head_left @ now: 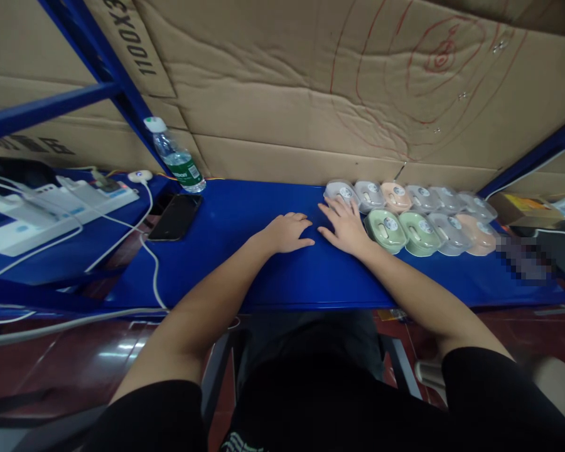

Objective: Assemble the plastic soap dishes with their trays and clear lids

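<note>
My left hand [288,233] rests on the blue tabletop [245,210], fingers stretched out, holding nothing. Just to its right, my right hand [344,226] is spread open, its fingertips at the front of a grey lidded container [339,188]; whether they touch it I cannot tell. Two rows of small lidded containers reach away to the right. Nearest the right hand in the front row is a green container [386,231], with another green container [420,233] beside it. Grey and peach ones follow, among them a peach container [396,196] in the back row.
A water bottle [181,160] stands at the back left, near a black phone [176,217]. White power strips [61,216] with cables lie farther left. Cardboard [263,94] walls the back; blue metal posts frame both sides. An open carton [522,210] sits at right.
</note>
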### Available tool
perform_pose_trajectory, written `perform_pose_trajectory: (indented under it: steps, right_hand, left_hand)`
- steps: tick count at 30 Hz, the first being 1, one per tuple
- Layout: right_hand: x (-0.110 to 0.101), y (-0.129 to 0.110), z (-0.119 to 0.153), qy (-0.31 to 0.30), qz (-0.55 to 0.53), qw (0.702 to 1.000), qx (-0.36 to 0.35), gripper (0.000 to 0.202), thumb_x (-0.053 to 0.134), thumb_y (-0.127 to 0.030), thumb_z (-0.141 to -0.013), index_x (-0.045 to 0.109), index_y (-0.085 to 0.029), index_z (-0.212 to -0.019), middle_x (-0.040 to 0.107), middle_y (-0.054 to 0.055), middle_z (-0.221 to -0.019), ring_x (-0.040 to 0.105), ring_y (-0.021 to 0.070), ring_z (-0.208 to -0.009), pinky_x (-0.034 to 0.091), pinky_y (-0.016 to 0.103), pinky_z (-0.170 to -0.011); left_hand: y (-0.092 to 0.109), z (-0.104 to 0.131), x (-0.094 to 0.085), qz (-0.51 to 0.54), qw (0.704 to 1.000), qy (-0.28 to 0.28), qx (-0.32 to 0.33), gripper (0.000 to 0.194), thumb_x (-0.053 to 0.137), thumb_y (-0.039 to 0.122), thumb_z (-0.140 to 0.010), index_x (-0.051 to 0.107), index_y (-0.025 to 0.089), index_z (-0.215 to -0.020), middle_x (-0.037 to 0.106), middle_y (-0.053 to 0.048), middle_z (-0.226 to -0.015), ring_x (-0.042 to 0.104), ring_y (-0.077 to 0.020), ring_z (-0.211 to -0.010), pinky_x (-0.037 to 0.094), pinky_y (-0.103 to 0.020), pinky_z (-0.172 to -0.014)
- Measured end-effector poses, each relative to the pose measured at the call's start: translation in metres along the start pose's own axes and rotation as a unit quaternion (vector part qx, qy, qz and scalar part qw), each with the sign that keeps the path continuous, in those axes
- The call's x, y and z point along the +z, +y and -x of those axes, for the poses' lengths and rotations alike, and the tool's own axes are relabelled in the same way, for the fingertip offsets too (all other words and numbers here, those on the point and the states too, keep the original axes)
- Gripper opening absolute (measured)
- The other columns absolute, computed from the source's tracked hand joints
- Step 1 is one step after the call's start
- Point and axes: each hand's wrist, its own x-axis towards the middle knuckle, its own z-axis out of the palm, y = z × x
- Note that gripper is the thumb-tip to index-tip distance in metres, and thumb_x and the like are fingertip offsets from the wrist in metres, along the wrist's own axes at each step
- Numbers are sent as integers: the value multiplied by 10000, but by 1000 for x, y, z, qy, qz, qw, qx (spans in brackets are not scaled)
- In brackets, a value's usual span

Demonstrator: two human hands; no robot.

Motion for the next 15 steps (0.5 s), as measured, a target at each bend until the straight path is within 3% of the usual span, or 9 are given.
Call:
perform_pose_trajectory:
  steps: [3,5,8,10,12,15]
  right_hand:
    - [-1,5,-2,29,33,996,83,795,603,-487,-1009,390,-121,-1682,357,218,-1757,249,487,-1639,108,762,-1302]
    - [-3,11,-2,17,32,995,93,801,645,-493,-982,443,-93,-1645,393,250,-1728,291,513,-1611,167,771,-1284]
    - [-8,17,-1,12,-14,999,41,624,666,-548,-973,642,-189,-1483,610,192,-1562,485,458,-1492,284,703,-1277]
    - [-10,18,1,31,-50,998,10,591,679,-616,-958,696,-227,-1403,658,165,-1488,552,422,-1423,347,656,-1265]
    - [-9,18,3,46,-81,996,-5,655,706,-660,-929,680,-227,-1420,614,170,-1525,557,414,-1419,417,628,-1231]
    - [-3,20,5,43,-139,988,-45,725,738,-686,-899,641,-256,-1475,572,166,-1552,568,410,-1419,491,627,-1180]
  left_hand:
    - [-1,1,-1,8,1000,-8,6,694,556,615,-1027,575,157,-1549,520,-207,-1648,497,-402,-1506,418,-530,-1202]
    - [-3,0,-1,25,1000,-2,2,757,560,622,-1018,503,145,-1602,509,-215,-1655,486,-403,-1517,394,-526,-1223]
    - [-9,-5,1,58,997,39,-20,1020,671,642,-938,287,88,-1703,387,-271,-1719,406,-438,-1570,352,-543,-1257]
    - [-14,-8,3,72,994,80,-26,1204,775,648,-848,183,72,-1725,276,-304,-1757,303,-464,-1619,319,-565,-1279]
    - [-18,-11,4,81,991,107,-23,1277,833,648,-788,168,101,-1732,204,-309,-1778,218,-479,-1648,299,-597,-1285]
    - [-21,-10,4,90,991,98,-21,1181,851,617,-782,271,180,-1714,221,-272,-1786,240,-480,-1644,311,-634,-1274]
